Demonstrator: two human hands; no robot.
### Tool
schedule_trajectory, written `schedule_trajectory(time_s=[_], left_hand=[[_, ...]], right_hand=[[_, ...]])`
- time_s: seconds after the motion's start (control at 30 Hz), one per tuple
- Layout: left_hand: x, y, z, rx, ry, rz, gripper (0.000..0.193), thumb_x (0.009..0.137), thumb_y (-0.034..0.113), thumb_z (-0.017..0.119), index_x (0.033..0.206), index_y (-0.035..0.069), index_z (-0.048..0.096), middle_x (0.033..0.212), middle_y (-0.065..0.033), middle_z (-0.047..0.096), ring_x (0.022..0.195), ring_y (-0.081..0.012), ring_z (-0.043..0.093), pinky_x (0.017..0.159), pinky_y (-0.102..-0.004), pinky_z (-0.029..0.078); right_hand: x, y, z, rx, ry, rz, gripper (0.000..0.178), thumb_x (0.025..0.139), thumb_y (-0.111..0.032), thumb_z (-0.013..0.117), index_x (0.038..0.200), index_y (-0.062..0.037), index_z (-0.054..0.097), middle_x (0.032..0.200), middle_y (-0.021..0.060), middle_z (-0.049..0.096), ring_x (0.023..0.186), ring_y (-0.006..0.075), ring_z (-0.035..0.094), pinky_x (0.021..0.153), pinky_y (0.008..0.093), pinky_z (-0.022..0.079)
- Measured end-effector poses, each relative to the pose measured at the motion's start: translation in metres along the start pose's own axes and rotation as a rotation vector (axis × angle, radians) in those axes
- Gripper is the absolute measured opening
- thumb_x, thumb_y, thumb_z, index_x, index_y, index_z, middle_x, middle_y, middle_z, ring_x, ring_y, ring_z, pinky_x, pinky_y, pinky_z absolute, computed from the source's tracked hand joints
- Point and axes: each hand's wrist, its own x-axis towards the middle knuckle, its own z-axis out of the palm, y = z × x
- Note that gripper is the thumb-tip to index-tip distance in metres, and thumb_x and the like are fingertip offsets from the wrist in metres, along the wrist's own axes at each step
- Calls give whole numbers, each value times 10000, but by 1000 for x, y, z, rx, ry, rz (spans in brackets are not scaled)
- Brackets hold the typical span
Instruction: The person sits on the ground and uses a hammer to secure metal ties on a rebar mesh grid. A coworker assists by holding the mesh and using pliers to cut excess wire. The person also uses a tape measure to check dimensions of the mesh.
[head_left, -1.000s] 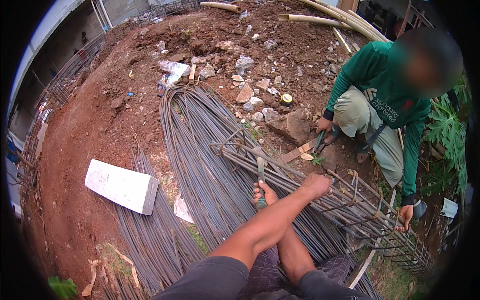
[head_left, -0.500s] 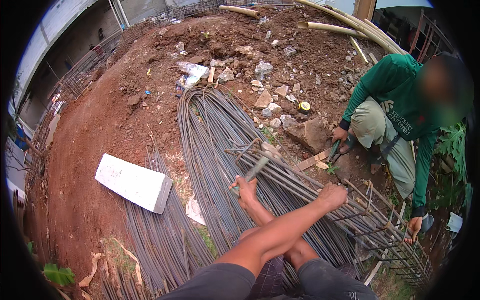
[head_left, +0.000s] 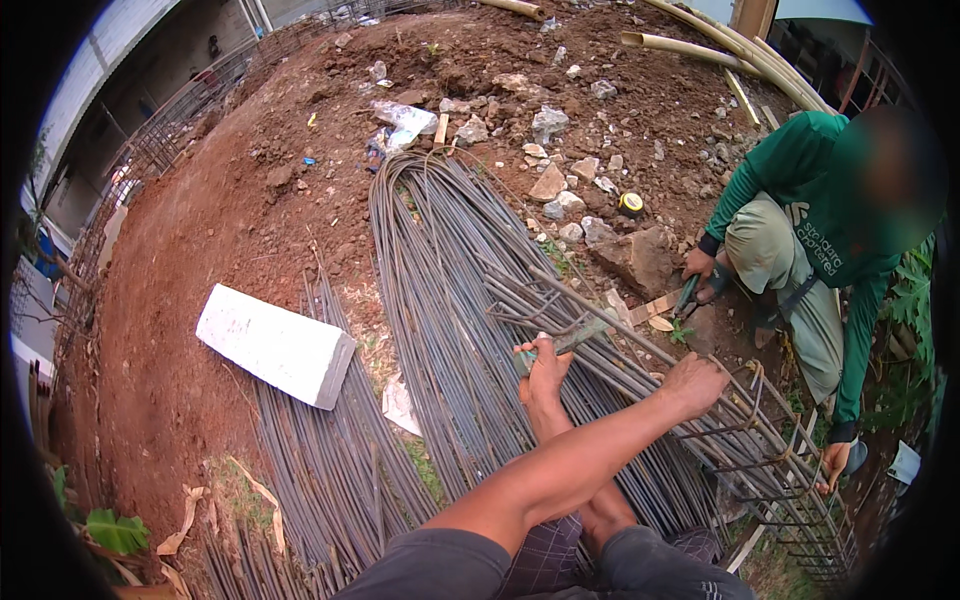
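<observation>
My arms are crossed, the left over the right. My left hand [head_left: 695, 386] is closed around the bars of a rebar cage [head_left: 745, 455], long steel rods tied with square stirrups. To its left, my right hand [head_left: 546, 368] grips what looks like a hammer [head_left: 582, 335] by its greyish-green handle. The hammer's far end lies over the cage's near-left end, by the bent stirrup tips, and is hard to make out there. Under the cage lies a thick bundle of long steel rods [head_left: 450, 300], bent over at the far end.
At right a crouching co-worker in a green shirt [head_left: 800, 190] holds green-handled pliers [head_left: 687, 293] and touches the cage with the other hand [head_left: 836, 462]. A white block [head_left: 270, 345] rests on more rods. Stones and a tape measure [head_left: 631, 204] lie on red soil.
My right hand has swung the hammer rightward and lower, toward the cage bars. My left hand keeps its hold on the cage. The whole view has shifted slightly.
</observation>
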Motion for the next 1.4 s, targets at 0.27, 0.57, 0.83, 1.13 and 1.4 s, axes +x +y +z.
schedule_trajectory(time_s=[0.27,0.57,0.83,1.13,1.4], left_hand=[[0,-1,-1,55,-96,70,216,780,28,601,974,118,633,929,-90,650,950,-255,643,853,-401,390],[-7,-13,-10,45,-25,45,233,822,129,636,1053,97,646,973,-109,646,982,-287,635,909,-426,387],[-118,-155,-155,-498,232,-363,375,944,309,580,1202,37,608,1082,-132,675,1031,-242,644,947,-374,485],[-242,-426,-85,-463,1071,-1587,892,877,366,675,1524,59,145,1556,-176,228,1399,-397,293,1122,-507,357],[-220,-410,-98,-1086,1419,-1195,394,1022,364,479,1255,47,453,889,-62,516,681,-131,524,698,-384,534]], right_hand=[[46,-1,10,-483,-394,467,302,836,-24,630,1078,-51,453,817,94,552,738,187,612,611,358,545],[16,9,9,-1199,-599,-52,728,771,-143,696,1411,-39,366,971,177,654,835,294,646,734,408,502],[-74,-84,-119,-890,-530,385,520,860,-1,631,1333,13,416,751,50,585,602,128,589,551,289,488],[-147,-151,-272,-1689,-654,539,631,859,-236,719,1380,-13,442,992,137,661,900,249,666,800,392,521],[-3,-149,-108,-2245,-504,-727,1006,698,-366,830,1488,-83,274,1392,257,403,1251,436,437,1036,503,387]])
